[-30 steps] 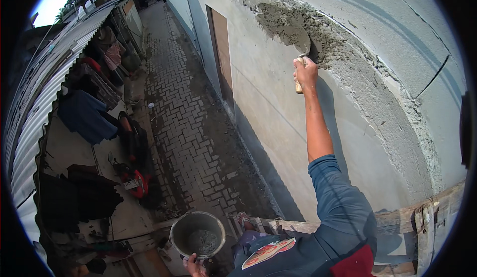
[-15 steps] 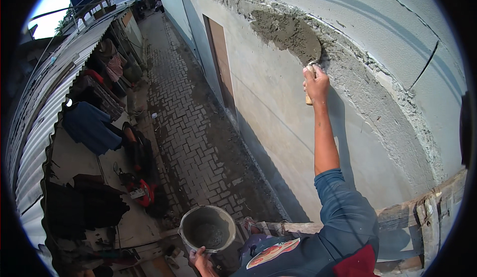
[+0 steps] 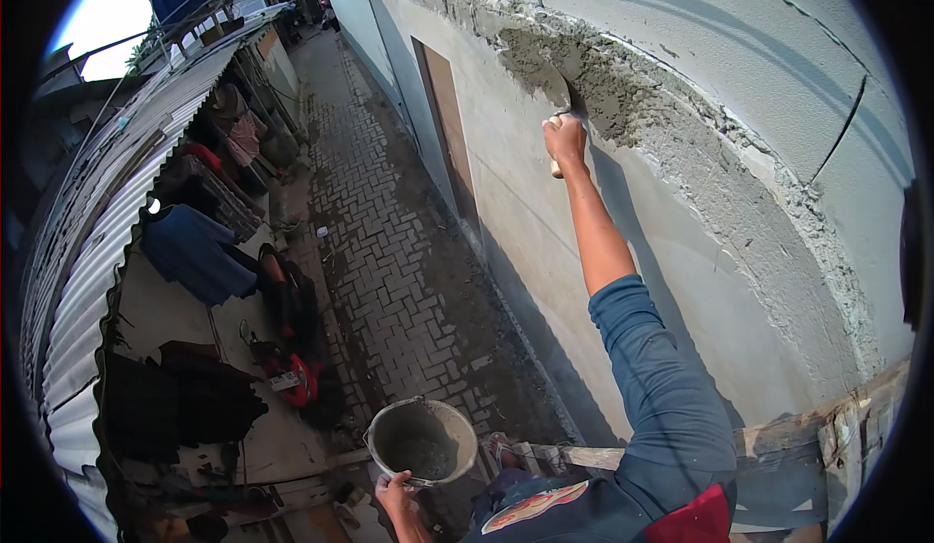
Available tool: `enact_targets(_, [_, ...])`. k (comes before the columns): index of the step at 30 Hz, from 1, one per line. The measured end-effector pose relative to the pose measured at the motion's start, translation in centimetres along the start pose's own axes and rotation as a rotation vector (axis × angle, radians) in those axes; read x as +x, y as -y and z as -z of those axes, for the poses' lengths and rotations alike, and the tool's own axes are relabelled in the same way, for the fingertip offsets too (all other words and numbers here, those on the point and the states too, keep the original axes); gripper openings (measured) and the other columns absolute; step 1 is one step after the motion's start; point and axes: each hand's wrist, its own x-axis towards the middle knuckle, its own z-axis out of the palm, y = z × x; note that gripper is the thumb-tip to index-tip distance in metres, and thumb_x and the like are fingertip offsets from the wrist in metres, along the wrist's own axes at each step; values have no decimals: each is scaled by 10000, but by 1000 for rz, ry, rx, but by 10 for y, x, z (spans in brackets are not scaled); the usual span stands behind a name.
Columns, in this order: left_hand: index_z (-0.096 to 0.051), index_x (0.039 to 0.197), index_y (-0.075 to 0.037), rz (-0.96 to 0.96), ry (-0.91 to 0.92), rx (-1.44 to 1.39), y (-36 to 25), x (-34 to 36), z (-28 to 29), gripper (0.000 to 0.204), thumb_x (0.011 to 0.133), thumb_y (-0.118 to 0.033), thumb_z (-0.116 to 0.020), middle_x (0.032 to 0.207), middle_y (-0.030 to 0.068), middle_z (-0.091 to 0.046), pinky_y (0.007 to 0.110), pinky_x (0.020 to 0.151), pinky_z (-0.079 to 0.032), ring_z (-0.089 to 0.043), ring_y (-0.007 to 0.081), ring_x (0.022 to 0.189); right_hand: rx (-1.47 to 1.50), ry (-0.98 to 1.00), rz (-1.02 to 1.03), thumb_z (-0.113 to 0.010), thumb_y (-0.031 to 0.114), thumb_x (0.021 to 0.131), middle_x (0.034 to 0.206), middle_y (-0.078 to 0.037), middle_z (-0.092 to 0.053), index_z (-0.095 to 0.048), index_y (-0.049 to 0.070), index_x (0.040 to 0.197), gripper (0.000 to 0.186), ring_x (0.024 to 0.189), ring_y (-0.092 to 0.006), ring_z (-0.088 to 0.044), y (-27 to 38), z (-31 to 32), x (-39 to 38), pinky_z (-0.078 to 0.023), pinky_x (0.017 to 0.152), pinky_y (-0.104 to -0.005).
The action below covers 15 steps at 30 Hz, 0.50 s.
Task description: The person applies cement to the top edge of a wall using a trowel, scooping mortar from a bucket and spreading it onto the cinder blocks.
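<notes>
My right hand (image 3: 565, 143) grips the pale wooden handle of a trowel (image 3: 558, 98), its blade held against the wall. Wet grey mortar (image 3: 608, 88) lies in a rough patch around and to the right of the blade, on a ledge-like band along the wall (image 3: 545, 241). Low in the view, my left hand (image 3: 397, 493) is closed on the near rim of a bucket (image 3: 422, 440). Some grey mortar shows at the bottom of that bucket.
Wooden planks (image 3: 574, 456) run beneath me along the wall. Far below is a paved alley (image 3: 389, 280). On the left are a corrugated roof (image 3: 73, 348), hanging clothes (image 3: 190, 254) and a red motorcycle (image 3: 297, 380). A brown door (image 3: 445, 125) is set in the wall.
My right hand has swept the trowel leftward across the mortar, uncovering the spread patch on the right. The left hand still holds the bucket; the view has shifted slightly.
</notes>
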Motion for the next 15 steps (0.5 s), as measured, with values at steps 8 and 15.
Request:
enact_targets(8, [-569,958,-48,-63,174,-29,-17,-24,-12,275,716,67,-632,789,10,-605,204,396,-388,-564,90,597,594,88,57,-644,165,891,741,-43,-595,-618,-23,997,217,534,-90,-547,3,112,-140,-448,443,-244])
enact_targets(15, [-540,1312,-28,-179,353,39,-48,-18,-77,608,712,21,-623,948,3,-651,230,478,-478,-598,85,732,-19,1227,-83,-688,211,850,781,-94,-639,-653,-67,1033,334,615,-180,-586,12,138,-278,-490,566,-295])
